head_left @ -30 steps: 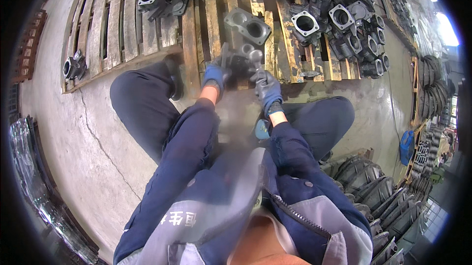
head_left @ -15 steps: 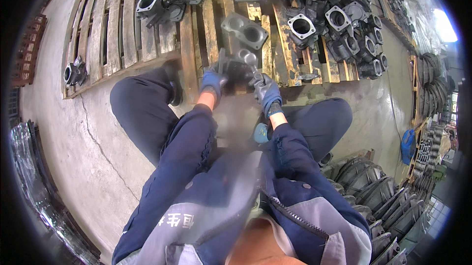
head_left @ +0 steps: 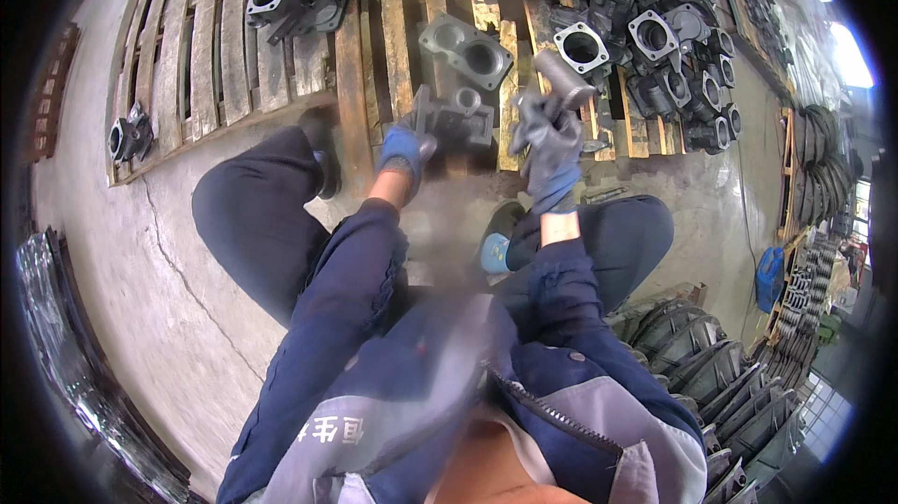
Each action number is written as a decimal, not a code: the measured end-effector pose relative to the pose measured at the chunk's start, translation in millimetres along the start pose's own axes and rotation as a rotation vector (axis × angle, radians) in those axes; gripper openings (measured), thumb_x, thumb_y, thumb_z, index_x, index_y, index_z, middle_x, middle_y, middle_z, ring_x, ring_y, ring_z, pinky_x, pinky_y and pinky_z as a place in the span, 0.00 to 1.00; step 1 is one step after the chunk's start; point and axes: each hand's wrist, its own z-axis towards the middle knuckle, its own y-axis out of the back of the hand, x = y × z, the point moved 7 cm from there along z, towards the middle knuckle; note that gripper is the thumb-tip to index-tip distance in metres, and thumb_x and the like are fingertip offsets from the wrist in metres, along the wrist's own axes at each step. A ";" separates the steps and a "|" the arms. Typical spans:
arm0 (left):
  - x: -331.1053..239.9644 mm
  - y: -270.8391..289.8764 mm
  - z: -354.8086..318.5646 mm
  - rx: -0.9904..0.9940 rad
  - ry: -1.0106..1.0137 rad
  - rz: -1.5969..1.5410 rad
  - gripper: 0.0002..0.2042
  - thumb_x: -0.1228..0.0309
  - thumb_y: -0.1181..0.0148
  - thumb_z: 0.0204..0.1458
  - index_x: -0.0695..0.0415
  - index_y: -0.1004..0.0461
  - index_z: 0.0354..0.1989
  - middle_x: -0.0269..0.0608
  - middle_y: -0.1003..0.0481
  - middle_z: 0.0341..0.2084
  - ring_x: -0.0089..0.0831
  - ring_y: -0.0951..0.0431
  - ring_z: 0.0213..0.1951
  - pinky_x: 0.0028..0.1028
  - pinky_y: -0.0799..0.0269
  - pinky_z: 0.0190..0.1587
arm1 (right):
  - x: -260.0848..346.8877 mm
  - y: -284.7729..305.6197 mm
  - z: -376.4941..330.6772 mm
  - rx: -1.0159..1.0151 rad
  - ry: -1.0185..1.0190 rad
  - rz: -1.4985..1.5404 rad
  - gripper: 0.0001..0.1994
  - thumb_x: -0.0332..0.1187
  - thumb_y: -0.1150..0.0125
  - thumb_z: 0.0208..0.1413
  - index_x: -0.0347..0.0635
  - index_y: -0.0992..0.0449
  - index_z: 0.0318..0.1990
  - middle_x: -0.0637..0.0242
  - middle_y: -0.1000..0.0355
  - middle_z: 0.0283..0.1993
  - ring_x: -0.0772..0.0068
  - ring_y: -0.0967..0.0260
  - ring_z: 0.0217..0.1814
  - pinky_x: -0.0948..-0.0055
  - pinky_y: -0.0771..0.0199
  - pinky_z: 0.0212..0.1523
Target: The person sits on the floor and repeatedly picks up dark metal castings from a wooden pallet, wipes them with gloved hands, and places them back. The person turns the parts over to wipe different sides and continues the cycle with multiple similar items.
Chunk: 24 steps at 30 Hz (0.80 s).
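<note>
A: Holding what with the left hand (head_left: 404, 146)?
B: Grasping a casting (head_left: 472, 122) by the flange (head_left: 423, 104) at its left end, over the near edge of the pallet (head_left: 395, 27). Too blurred underneath to tell how fully supported.
A: And with the right hand (head_left: 547, 135)?
B: Clenched around a hammer (head_left: 564, 80), to the right of the casting and apart from it. Mostly hidden in that grip, except for the cylindrical head.
A: Just beyond the casting?
B: A plate (head_left: 458, 53), flat on the pallet, with 2 round hollows side by side.
A: Farther out?
B: To the right, a pile of castings (head_left: 690, 25). To the upper left, 2 castings (head_left: 297, 13) close together. At the left corner, 1 small casting (head_left: 137, 135), alone.
</note>
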 end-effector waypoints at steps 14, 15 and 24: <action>-33.1 3.9 -29.1 -0.008 0.068 -0.248 0.10 0.76 0.44 0.43 0.63 0.23 0.35 0.44 0.25 0.22 0.32 0.32 0.25 0.37 0.32 0.30 | -21.0 -71.2 45.3 0.150 0.134 0.104 0.09 0.32 0.47 0.61 0.40 0.22 0.41 0.68 0.25 0.27 0.79 0.30 0.22 0.77 0.29 0.21; -33.2 7.4 -29.3 -0.033 0.067 -0.115 0.11 0.76 0.45 0.44 0.63 0.22 0.36 0.43 0.24 0.22 0.31 0.32 0.25 0.37 0.31 0.31 | -25.0 -68.6 42.6 0.157 0.147 0.051 0.12 0.38 0.47 0.61 0.39 0.24 0.42 0.68 0.26 0.28 0.79 0.31 0.23 0.76 0.30 0.23; -16.1 -0.9 -11.7 -0.050 0.005 -0.190 0.15 0.81 0.48 0.43 0.61 0.20 0.39 0.32 0.24 0.25 0.27 0.30 0.28 0.31 0.31 0.33 | -42.7 -69.7 44.1 0.197 0.109 0.044 0.11 0.33 0.48 0.64 0.38 0.25 0.48 0.68 0.24 0.30 0.78 0.29 0.25 0.77 0.29 0.24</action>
